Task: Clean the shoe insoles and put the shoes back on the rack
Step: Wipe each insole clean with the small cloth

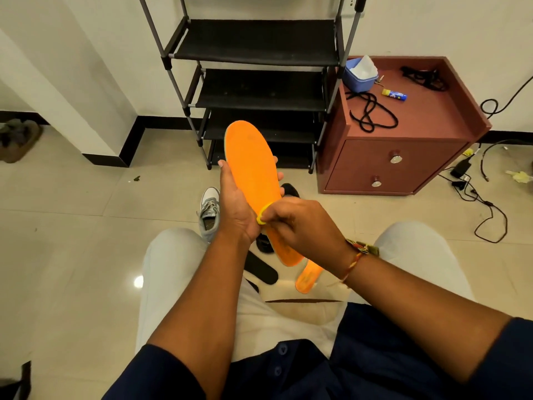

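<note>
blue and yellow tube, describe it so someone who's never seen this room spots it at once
Find the reddish-brown two-drawer cabinet right of the black shoe rack. On its top, a small tube lies on its side just right of the blue plastic box, near the black laces. It alone is stick-shaped, with a yellow end and blue body.

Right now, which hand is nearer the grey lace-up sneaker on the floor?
Left. The left hand, gripping the orange insole, is just right of the grey sneaker; the right hand, pinching a yellow item, lies beyond the insole.

Bright, even indoor light; wide-angle edge distortion.
</note>
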Demonstrator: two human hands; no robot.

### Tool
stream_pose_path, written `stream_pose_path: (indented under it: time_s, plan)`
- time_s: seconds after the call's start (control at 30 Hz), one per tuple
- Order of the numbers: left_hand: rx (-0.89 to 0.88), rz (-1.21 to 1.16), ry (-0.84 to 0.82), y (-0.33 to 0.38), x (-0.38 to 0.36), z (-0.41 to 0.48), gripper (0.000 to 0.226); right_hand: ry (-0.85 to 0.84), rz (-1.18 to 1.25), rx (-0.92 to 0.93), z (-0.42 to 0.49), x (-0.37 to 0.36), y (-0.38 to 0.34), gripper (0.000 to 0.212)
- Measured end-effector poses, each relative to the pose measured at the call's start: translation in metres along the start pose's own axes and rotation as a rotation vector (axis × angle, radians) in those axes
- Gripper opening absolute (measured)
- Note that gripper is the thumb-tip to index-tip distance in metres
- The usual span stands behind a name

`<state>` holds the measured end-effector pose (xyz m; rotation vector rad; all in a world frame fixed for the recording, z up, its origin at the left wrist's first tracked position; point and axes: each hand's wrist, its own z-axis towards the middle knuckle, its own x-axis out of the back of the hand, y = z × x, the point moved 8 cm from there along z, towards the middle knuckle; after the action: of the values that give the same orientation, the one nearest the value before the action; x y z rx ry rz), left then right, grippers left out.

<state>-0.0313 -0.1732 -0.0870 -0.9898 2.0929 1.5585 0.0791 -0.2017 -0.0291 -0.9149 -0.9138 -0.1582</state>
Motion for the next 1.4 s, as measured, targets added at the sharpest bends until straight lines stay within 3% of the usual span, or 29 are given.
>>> stream_pose_path:
  time_s: [0.13, 0.27, 0.43, 0.6, 0.77, 0.97, 1.17, 1.4]
  plan:
    - [-0.027, -0.06, 0.006, 0.005, 0.0, 0.002, 0.079, -0.098, -0.107, 0.11, -0.013, -0.01, -0.005, 0.01]
    - [0.011, -0.053, -0.017, -0.003, -0.007, -0.001, 0.082, 0.043, -0.251, 0.117, 0.009, 0.011, -0.004, 0.019]
    - [0.078, -0.025, -0.05, -0.016, -0.014, -0.006, 0.076, 0.132, -0.396, 0.124, 0.054, 0.036, -0.004, 0.011]
    - [0.047, -0.052, -0.014, -0.01, -0.007, -0.001, 0.083, 0.076, -0.256, 0.079, 0.06, 0.021, -0.005, 0.026]
    - [-0.035, -0.137, 0.077, 0.005, 0.011, 0.006, 0.083, 0.018, -0.038, 0.025, 0.023, 0.002, 0.002, 0.011]
    - [-0.077, -0.266, 0.132, 0.012, 0.023, 0.014, 0.085, -0.083, 0.054, -0.099, -0.014, -0.004, 0.027, 0.016]
    - [-0.051, -0.314, 0.157, 0.01, 0.023, 0.011, 0.084, -0.006, 0.164, -0.197, -0.015, -0.002, 0.035, 0.011]
    - [0.056, -0.058, 0.046, -0.011, -0.003, 0.002, 0.077, 0.177, 0.218, -0.266, -0.004, 0.012, 0.034, 0.009]
